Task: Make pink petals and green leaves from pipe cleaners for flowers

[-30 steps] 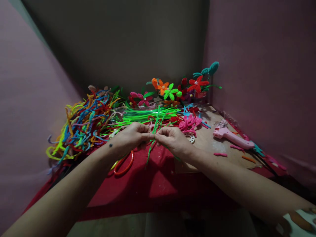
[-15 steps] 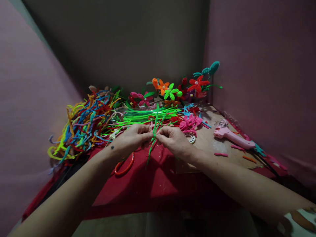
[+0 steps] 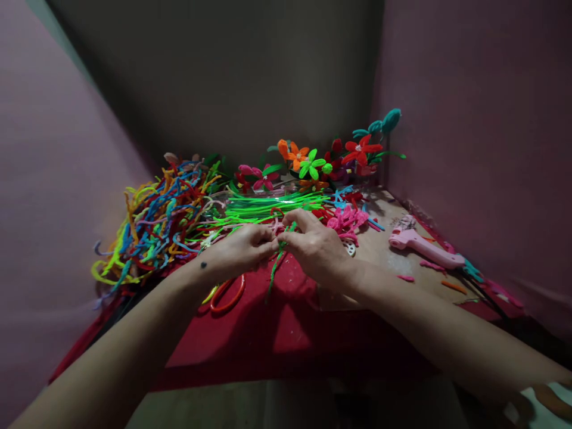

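Note:
Over the middle of the table, my left hand (image 3: 250, 244) pinches a twisted green pipe cleaner (image 3: 276, 267) between thumb and fingertips. My right hand (image 3: 315, 244) is closed on the same piece from the other side, its fingers bent around the upper part and hiding most of it. A loose green end hangs below the two hands. Just behind them lies a row of straight bright green pipe cleaners (image 3: 272, 205). Pink pipe-cleaner shapes (image 3: 346, 220) lie past my right hand, and a white disc with holes (image 3: 351, 248) is partly covered by it.
A tangled heap of coloured pipe cleaners (image 3: 156, 220) lies at the left. Finished pipe-cleaner flowers (image 3: 308, 164) stand along the back. On a brown board (image 3: 379, 268) at the right rests a pink glue gun (image 3: 424, 250). Red loop handles (image 3: 229, 304) lie on the red cloth (image 3: 286, 339).
My right hand has risen and its fingers have folded over the upper green strands, which stood upright before. My left hand keeps its pinch. The view has shifted slightly.

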`<state>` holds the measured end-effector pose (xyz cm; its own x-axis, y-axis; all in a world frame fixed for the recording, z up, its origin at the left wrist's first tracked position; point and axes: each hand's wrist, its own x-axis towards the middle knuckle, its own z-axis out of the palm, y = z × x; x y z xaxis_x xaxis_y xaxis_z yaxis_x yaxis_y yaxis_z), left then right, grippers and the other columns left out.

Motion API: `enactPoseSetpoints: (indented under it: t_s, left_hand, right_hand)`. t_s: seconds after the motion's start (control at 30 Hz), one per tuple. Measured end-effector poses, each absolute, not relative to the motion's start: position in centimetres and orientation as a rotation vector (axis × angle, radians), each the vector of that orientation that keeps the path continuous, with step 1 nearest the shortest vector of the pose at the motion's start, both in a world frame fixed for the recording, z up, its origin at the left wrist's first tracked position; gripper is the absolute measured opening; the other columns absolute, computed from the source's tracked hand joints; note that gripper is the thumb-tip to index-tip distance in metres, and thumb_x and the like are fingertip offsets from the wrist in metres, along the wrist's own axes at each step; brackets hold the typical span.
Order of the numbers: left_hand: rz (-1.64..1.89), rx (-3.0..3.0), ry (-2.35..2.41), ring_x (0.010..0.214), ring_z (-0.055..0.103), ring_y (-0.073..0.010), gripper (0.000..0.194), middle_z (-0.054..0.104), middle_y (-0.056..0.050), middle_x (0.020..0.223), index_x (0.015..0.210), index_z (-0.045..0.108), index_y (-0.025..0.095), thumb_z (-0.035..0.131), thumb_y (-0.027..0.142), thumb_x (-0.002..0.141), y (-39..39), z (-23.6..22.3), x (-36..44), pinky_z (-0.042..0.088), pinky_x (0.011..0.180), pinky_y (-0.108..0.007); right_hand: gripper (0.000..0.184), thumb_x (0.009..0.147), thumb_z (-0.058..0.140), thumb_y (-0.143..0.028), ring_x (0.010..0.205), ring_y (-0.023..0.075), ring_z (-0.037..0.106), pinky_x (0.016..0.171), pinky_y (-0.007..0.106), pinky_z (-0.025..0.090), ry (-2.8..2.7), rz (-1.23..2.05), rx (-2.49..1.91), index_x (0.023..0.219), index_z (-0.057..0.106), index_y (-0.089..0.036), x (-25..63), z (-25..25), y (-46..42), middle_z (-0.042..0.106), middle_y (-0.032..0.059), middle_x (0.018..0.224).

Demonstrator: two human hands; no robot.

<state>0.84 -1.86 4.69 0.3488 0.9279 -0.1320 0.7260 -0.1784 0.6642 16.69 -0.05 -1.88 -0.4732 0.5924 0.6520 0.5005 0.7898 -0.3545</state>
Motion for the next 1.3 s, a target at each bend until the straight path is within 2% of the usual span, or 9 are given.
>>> enactPoseSetpoints:
  t_s: [0.13, 0.27, 0.43, 0.57, 0.67, 0.87, 1.0, 1.13, 1.3]
  left_hand:
    - [0.367, 1.953, 1.512, 0.044, 0.040, -0.0082, 0.027, 0.050, 0.001, 0.050, 0.057, 0.049, 0.016, 0.050, 0.035, 0.076, -2.2, 5.1, 0.9, 0.030, 0.044, -0.020]
    - [0.393, 1.944, 1.529, 0.042, 0.039, -0.0073, 0.027, 0.049, 0.002, 0.050, 0.058, 0.049, 0.016, 0.050, 0.036, 0.076, -2.3, 5.2, 0.8, 0.028, 0.041, -0.019]
    - [0.526, 1.838, 1.509, 0.042, 0.038, -0.0072, 0.025, 0.047, 0.003, 0.049, 0.061, 0.052, 0.016, 0.052, 0.036, 0.075, -2.5, 4.9, 1.1, 0.026, 0.041, -0.019]
    - [0.663, 1.726, 1.460, 0.047, 0.042, -0.0082, 0.024, 0.050, 0.001, 0.051, 0.059, 0.054, 0.014, 0.056, 0.034, 0.071, -2.6, 4.7, 1.6, 0.031, 0.046, -0.020]
    - [0.769, 1.675, 1.449, 0.048, 0.040, -0.0070, 0.019, 0.049, 0.002, 0.052, 0.061, 0.059, 0.013, 0.063, 0.031, 0.066, -2.3, 4.6, 1.6, 0.029, 0.047, -0.020]
    - [0.863, 1.366, 1.342, 0.039, 0.031, -0.0037, 0.018, 0.042, 0.005, 0.044, 0.061, 0.061, 0.012, 0.071, 0.026, 0.058, -1.6, 3.8, 0.9, 0.020, 0.040, -0.020]
    - [0.999, 1.121, 1.260, 0.039, 0.040, -0.0052, 0.017, 0.048, 0.004, 0.044, 0.059, 0.061, 0.012, 0.074, 0.019, 0.052, -1.6, 2.9, 1.2, 0.029, 0.041, -0.020]
    - [1.124, 1.143, 1.214, 0.055, 0.053, -0.0088, 0.017, 0.061, -0.001, 0.061, 0.063, 0.063, 0.012, 0.074, 0.021, 0.055, -2.1, 2.5, 1.8, 0.040, 0.055, -0.021]
    - [1.175, 1.366, 1.292, 0.051, 0.046, -0.0064, 0.016, 0.058, 0.003, 0.059, 0.069, 0.064, 0.014, 0.070, 0.027, 0.062, -2.8, 2.5, 2.4, 0.035, 0.053, -0.020]
  right_hand:
    - [0.026, 0.087, 0.041, -0.019, 0.084, 0.0199, 0.043, 0.066, 0.031, 0.037, -2.214, -0.029, -0.821, 0.077, 0.064, -0.015, 16.6, -1.6, -0.2, 0.059, 0.0098, 0.087]
    - [0.020, 0.083, 0.047, -0.017, 0.074, 0.0175, 0.044, 0.069, 0.032, 0.035, -2.181, 0.094, -0.849, 0.072, 0.064, -0.014, 16.7, -1.1, -0.3, 0.061, 0.0070, 0.071]
    - [0.013, 0.076, 0.053, -0.015, 0.061, 0.0114, 0.046, 0.060, 0.026, 0.033, -2.006, 0.673, -0.863, 0.067, 0.062, -0.015, 16.8, -0.3, 0.2, 0.057, 0.0015, 0.062]
    - [0.010, 0.068, 0.058, -0.018, 0.049, 0.0075, 0.039, 0.049, 0.023, 0.029, -1.784, 1.222, -0.831, 0.058, 0.058, -0.014, 16.9, 0.0, 0.8, 0.048, -0.0030, 0.051]
    - [0.014, 0.064, 0.060, -0.019, 0.043, 0.0056, 0.034, 0.046, 0.023, 0.025, -1.612, 1.439, -0.835, 0.053, 0.053, -0.014, 16.9, -0.2, 0.8, 0.044, -0.0052, 0.045]
    - [0.014, 0.059, 0.065, -0.023, 0.045, 0.0053, 0.034, 0.047, 0.023, 0.025, -1.426, 1.521, -0.775, 0.054, 0.056, -0.014, 16.5, -0.9, 0.5, 0.045, -0.0053, 0.047]
    - [0.013, 0.058, 0.065, -0.020, 0.047, 0.0064, 0.039, 0.050, 0.023, 0.030, -1.341, 1.476, -0.761, 0.052, 0.056, -0.014, 16.1, -1.0, 0.3, 0.049, -0.0039, 0.049]
    - [0.012, 0.058, 0.064, -0.018, 0.050, 0.0073, 0.043, 0.053, 0.024, 0.033, -1.261, 1.432, -0.746, 0.051, 0.055, -0.014, 15.7, -1.0, -0.1, 0.051, -0.0032, 0.051]
    - [0.013, 0.059, 0.066, -0.020, 0.052, 0.0087, 0.048, 0.054, 0.024, 0.035, -1.194, 1.533, -0.724, 0.053, 0.057, -0.013, 15.7, -1.2, -0.2, 0.055, -0.0018, 0.053]
